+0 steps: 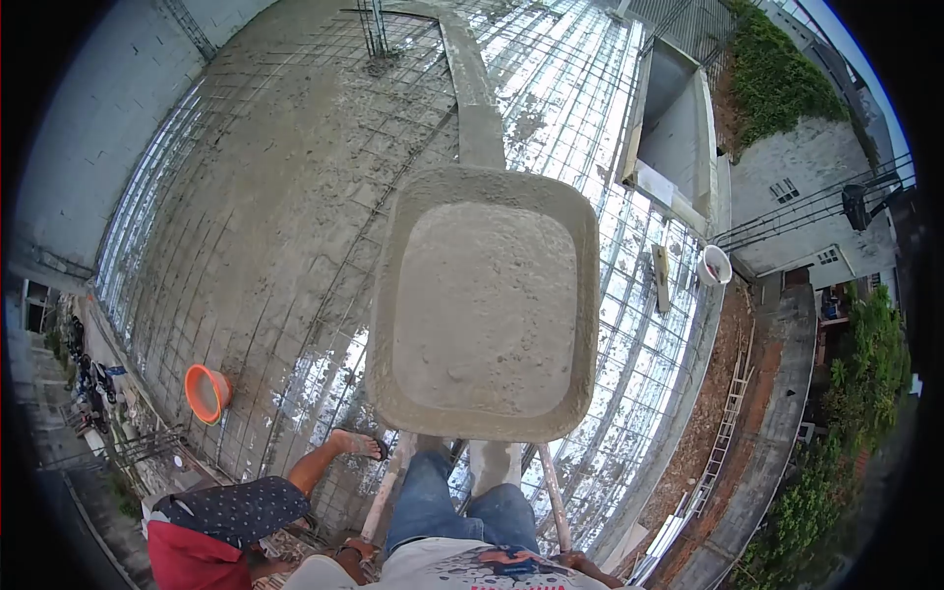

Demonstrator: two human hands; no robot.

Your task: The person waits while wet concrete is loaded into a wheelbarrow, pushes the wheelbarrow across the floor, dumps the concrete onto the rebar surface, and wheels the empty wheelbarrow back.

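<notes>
Gripping handles (388, 487) in left hand (360, 549) and right hand (573, 560); bearing unemptied wheelbarrow (587, 295) ahead; facing spread concrete (280, 182) leftward, bare mesh (644, 339) rightward.

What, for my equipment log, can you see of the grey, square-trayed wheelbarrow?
The grey, residue-coated wheelbarrow is directly ahead of the person, over a metal bar grid. Its rounded-square tray, opening upward, holds lumpy, wet-looking grey mix. Two pale, stained handles run back to the left hand and right hand. No wheel shows.
</notes>
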